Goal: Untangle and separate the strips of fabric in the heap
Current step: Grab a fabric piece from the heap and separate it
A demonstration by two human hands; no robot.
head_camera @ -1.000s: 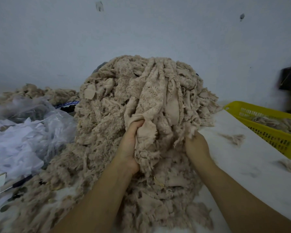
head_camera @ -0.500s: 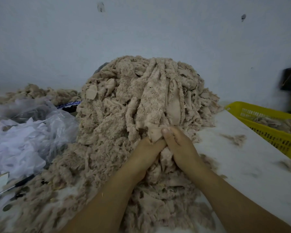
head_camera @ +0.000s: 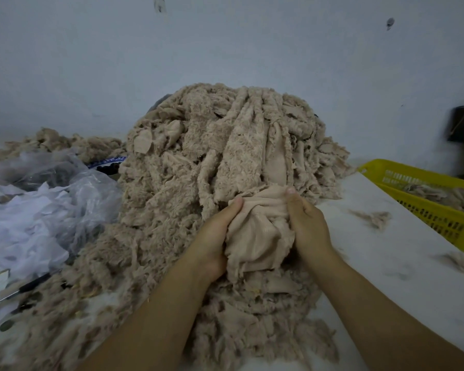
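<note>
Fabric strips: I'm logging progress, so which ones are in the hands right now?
The smooth-sided bunch low on the heap, gripped between left hand and right hand; the other strips lie untouched.

So we've got a big heap (head_camera: 198, 162) of fuzzy beige fabric strips piled on the white table (head_camera: 386, 269), right up against the wall (head_camera: 252, 44). Our left hand (head_camera: 214, 236) and right hand (head_camera: 308, 226) both grip one smoother bunch (head_camera: 257, 236) at the front of the heap, thumbs up top. Crumpled clear plastic bags (head_camera: 51, 204) sit on the left, touching the heap. A yellow basket (head_camera: 426, 212) holding more scraps sits off to the right, apart from it.
</note>
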